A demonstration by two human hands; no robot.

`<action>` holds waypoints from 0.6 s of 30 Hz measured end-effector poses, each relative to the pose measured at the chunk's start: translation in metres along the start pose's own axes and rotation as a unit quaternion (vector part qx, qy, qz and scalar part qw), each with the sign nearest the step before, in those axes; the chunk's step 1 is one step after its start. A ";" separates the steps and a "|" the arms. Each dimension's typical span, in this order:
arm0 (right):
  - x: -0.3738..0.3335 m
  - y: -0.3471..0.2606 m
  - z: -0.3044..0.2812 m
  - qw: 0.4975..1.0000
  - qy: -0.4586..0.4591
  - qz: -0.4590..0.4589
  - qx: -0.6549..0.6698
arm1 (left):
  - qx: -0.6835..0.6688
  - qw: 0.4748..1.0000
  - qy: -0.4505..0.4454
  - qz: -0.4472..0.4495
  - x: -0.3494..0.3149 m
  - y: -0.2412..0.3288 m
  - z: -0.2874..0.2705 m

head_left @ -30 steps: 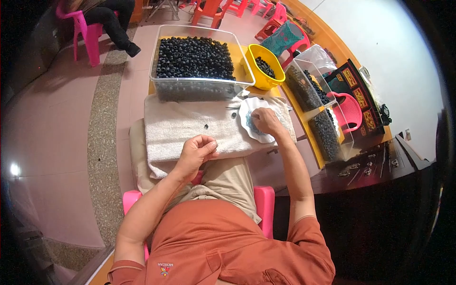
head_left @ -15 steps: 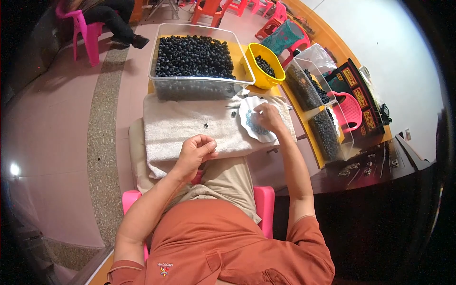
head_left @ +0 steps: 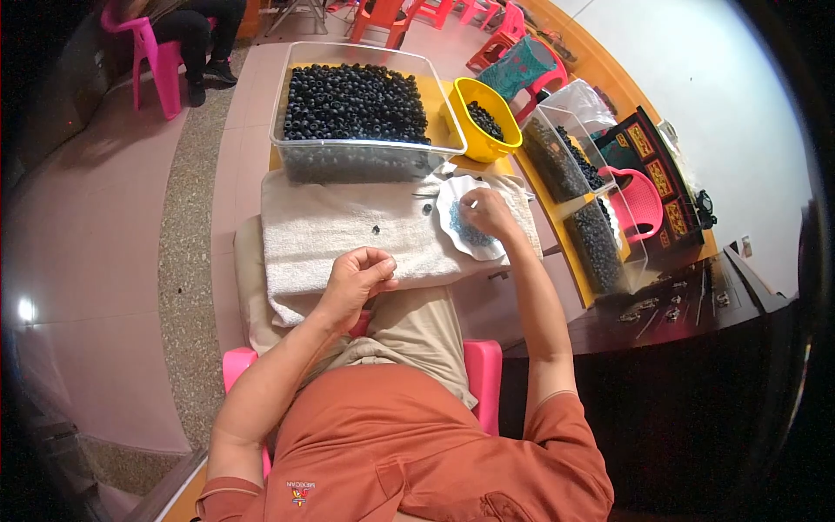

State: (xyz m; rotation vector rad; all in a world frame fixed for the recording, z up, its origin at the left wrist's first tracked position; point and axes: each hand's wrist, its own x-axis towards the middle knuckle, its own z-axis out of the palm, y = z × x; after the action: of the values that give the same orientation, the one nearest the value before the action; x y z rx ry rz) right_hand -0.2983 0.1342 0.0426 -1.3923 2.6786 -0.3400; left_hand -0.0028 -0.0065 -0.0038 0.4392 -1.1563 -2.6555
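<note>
Grains (head_left: 470, 235), pale blue and tiny, lie in a white scalloped dish (head_left: 444, 207) at the right of the cream towel (head_left: 317, 222). The dish looks elongated, its long axis running from far to near and slanting right. The right hand (head_left: 490, 216) is nearer, over the dish's right side with its fingertips drawn close; I cannot tell whether they grip anything. The dish lies far and right of the left hand (head_left: 361, 274), whose thumb and forefinger form a narrow pinch, contents too small to make out.
</note>
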 end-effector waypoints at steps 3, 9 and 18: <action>0.000 -0.001 0.003 0.998 0.047 -0.022 0.040 | -0.001 1.000 -0.001 0.001 0.000 0.000 -0.001; 0.003 0.007 0.010 0.998 0.052 -0.028 0.025 | 0.002 1.000 0.001 -0.003 -0.001 0.000 0.001; 0.001 0.001 0.008 0.998 0.050 0.003 0.023 | 0.000 1.000 0.003 -0.002 0.000 -0.002 0.000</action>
State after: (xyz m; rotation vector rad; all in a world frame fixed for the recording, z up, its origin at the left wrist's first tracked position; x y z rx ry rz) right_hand -0.2980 0.1329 0.0345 -1.3885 2.7338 -0.4797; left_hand -0.0027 -0.0057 -0.0052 0.4500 -1.1553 -2.6561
